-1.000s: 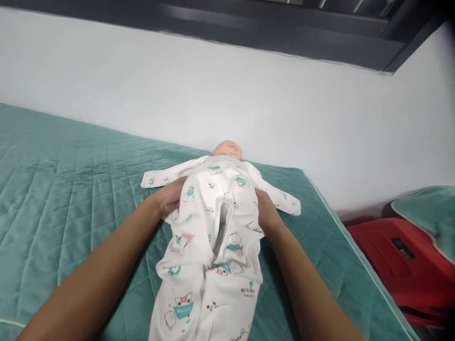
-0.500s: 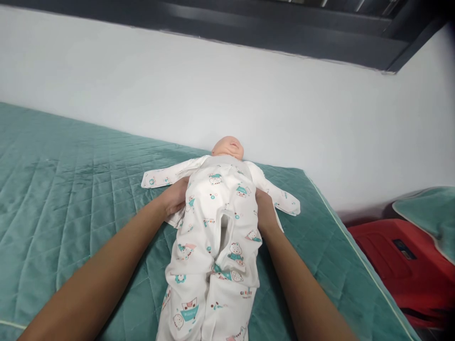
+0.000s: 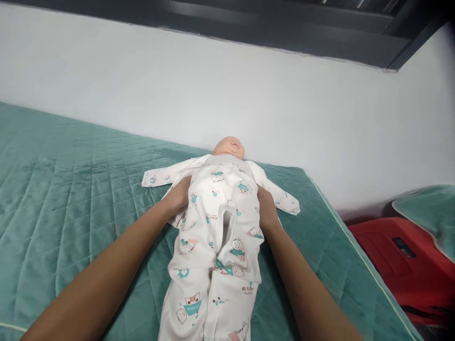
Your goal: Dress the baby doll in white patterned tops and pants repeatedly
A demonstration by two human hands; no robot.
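A baby doll (image 3: pixel 229 147) lies on its back, its head toward the wall. It wears a long-sleeved white top (image 3: pixel 164 175) with both sleeves spread out. White baby trousers (image 3: pixel 220 246) printed with bears and boats cover its belly and legs, with an opening at the crotch. My left hand (image 3: pixel 179 195) grips the trousers at the left side of the waist, fingers tucked out of sight under the cloth. At the opposite side, my right hand (image 3: pixel 267 208) holds the trousers in the same way, its fingers also mostly hidden.
A green quilted cover (image 3: pixel 88 213) spreads under the doll, its piped edge running down the right. Behind stands a white wall (image 3: pixel 142 80) below a dark frame (image 3: pixel 249 33). A red case-like object (image 3: pixel 401 265) and a green cloth (image 3: pixel 430 213) sit at the right.
The trousers have shifted very slightly to the right, along with both hands. My right hand sits a little more around the side of the waist. The doll's pose is otherwise the same.
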